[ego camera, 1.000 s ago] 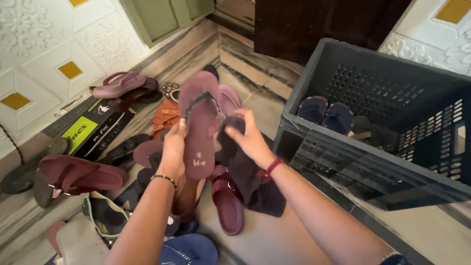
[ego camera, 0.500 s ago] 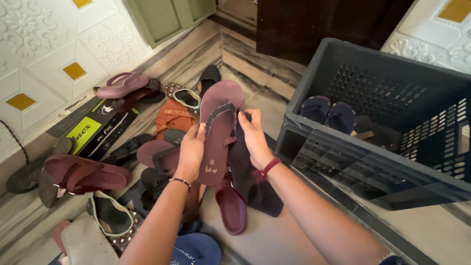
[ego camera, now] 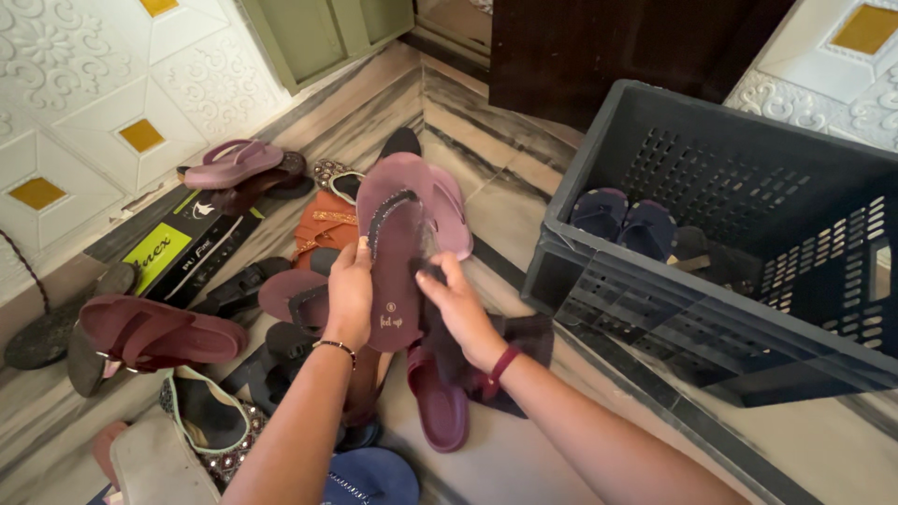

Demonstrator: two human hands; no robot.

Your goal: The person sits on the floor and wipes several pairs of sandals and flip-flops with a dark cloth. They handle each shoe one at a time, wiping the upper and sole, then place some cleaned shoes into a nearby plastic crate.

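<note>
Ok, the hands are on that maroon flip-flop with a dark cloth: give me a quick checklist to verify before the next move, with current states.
1. Left hand grips the maroon flip-flop by its edge: ok.
2. Right hand holds the dark cloth against the flip-flop: ok.
3. Flip-flop's strap side faces the camera: ok.
4. Grey crate has open room beside the navy slippers: ok.
5. Flip-flop's surface clean: cannot tell.
6. Its matching flip-flop located: cannot tell.

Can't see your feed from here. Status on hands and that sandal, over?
Left hand holds the mauve sandal upright. Right hand presses a dark cloth against it. Loose shoes piled below, grey crate at right.
</note>
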